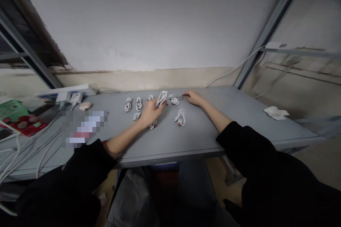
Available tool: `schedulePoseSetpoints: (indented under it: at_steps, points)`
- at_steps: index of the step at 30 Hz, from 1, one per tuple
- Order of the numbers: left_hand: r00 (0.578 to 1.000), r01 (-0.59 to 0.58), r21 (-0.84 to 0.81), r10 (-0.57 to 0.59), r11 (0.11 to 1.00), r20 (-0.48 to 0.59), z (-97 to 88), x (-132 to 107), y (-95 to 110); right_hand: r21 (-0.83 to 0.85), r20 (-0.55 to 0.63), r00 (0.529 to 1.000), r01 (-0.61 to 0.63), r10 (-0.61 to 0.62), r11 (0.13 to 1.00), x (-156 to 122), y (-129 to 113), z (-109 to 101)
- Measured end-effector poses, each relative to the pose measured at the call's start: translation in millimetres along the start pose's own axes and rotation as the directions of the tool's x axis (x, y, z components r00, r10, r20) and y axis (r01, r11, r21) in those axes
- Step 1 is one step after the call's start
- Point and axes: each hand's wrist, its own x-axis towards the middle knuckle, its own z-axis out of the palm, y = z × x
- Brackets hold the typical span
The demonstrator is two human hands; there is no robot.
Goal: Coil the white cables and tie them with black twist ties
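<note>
My left hand (151,112) is closed around a coiled white cable (161,98), holding it just above the grey table (202,131). My right hand (193,97) reaches to the far side of the table, fingers pinched at a small dark twist tie (180,98). Several more coiled white cables lie around the hands: two at the left (128,104) (139,103), one beside the right hand (174,100), one nearer me (180,117), and one partly under my left hand (152,125).
A white power strip (66,93) with plugged chargers lies at the back left, with loose white cords (16,156) trailing off the left edge. A crumpled white cloth (276,112) sits at the right. Metal frame posts rise on both sides.
</note>
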Motion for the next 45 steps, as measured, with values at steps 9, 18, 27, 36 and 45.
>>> schedulePoseSetpoints:
  at_steps: [9, 18, 27, 36, 45]
  points:
    - [1.000, 0.010, 0.012, -0.011, 1.000, 0.010, 0.0, -1, 1, -0.069, 0.102, 0.983, -0.146, 0.153, 0.987, 4, -3, -13]
    - [0.997, 0.007, -0.003, -0.008, 1.000, -0.082, 1.8, 1, 1, 0.240, -0.245, 0.960, -0.074, 0.134, 0.968, 3, -11, -38]
    - [0.989, -0.007, 0.012, 0.008, 1.000, -0.146, 1.0, 2, -5, 0.935, 0.052, 0.999, -0.048, -0.004, 0.351, -21, -91, -32]
    - [0.999, 0.001, 0.062, 0.002, 0.998, -0.038, 2.3, 0, -3, 0.983, 0.138, 0.985, -0.124, -0.103, 0.136, -47, -142, -9]
    - [0.998, 0.043, 0.015, -0.042, 0.999, -0.045, 4.9, 1, -7, 0.981, 0.167, 0.980, -0.154, -0.107, 0.117, -48, -144, -9]
